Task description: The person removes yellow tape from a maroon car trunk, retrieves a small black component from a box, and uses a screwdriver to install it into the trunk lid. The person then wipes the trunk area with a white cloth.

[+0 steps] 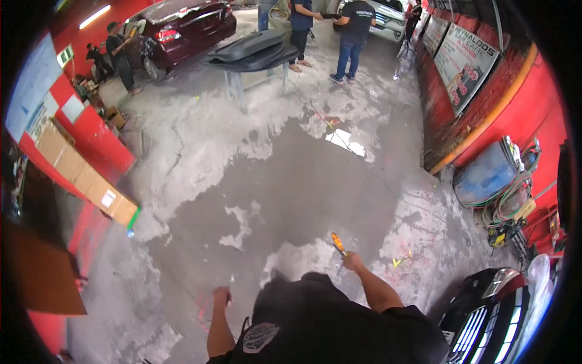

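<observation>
The right hand (351, 261) is clamped on a slim orange tool (338, 244), which sits over the near part of the floor (309, 176), a little right of the middle, its free end pointing to the far side; its exact kind is too small to tell. The left hand (222, 296) hangs low on the near left, well apart from the right one, and I cannot tell whether its fingers are together, apart or around something. The floor is pale and blotchy, with a large darker grey patch spread across the middle and a bright white spot (347, 142) toward the far right of it. At the far middle a bench (237, 88) carries large black moulded panels (254, 48). Just right of it stand two people in dark tops, one in blue jeans (348, 54), near the front of a white vehicle (386, 18). A dark red car (197, 30) is parked at the far left, with a person in dark clothes (119, 57) beside it. A long cardboard box (88, 176) leans along the red wall on the left. On the right, a blue drum (485, 176) lies beside coiled hoses (506, 200), and at the near right is a black vehicle part with a slatted grille (473, 330).
</observation>
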Demonstrator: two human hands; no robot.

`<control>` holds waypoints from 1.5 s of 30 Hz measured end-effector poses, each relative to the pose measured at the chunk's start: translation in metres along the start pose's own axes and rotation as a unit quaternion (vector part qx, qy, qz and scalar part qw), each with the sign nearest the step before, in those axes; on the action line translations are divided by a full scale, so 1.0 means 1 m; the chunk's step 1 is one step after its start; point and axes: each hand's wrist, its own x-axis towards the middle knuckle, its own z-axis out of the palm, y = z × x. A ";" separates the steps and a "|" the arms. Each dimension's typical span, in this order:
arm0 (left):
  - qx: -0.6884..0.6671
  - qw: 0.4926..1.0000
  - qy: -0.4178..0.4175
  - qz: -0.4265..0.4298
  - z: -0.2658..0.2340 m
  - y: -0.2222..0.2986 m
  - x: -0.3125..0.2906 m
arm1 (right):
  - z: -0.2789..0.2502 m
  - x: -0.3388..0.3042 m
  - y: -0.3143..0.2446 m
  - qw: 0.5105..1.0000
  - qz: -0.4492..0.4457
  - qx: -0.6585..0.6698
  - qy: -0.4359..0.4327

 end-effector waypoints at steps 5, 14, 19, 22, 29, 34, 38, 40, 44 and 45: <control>-0.167 0.978 -0.062 0.113 -0.034 0.426 0.090 | -0.026 0.091 -0.093 0.928 0.217 0.209 -0.219; -0.262 0.774 -0.352 0.456 -0.073 0.780 0.113 | 0.058 0.424 -0.224 0.935 0.186 0.041 -0.298; -0.143 0.781 -0.199 0.574 -0.147 0.905 0.156 | 0.063 0.651 -0.364 0.966 -0.063 0.104 -0.226; -0.104 0.785 -0.126 0.598 -0.195 0.935 0.204 | 0.029 0.741 -0.570 0.932 -0.116 0.199 -0.281; -0.115 0.745 -0.105 0.649 -0.294 1.020 0.412 | -0.021 0.937 -0.808 0.888 -0.125 0.373 -0.239; -0.109 0.720 -0.103 0.677 -0.373 1.111 0.545 | -0.041 1.047 -0.922 0.881 -0.091 0.419 -0.200; -0.120 0.718 -0.108 0.677 -0.418 1.185 0.673 | -0.076 1.114 -1.003 0.859 -0.057 0.468 -0.199; -0.134 0.716 -0.114 0.675 -0.430 1.218 0.742 | -0.087 1.159 -1.033 0.827 -0.051 0.519 -0.210; -0.165 0.737 -0.110 0.646 -0.446 1.276 0.887 | -0.073 1.277 -1.084 0.792 -0.060 0.563 -0.228; -0.192 0.758 -0.120 0.612 -0.440 1.287 0.938 | -0.072 1.311 -1.080 0.809 -0.056 0.540 -0.224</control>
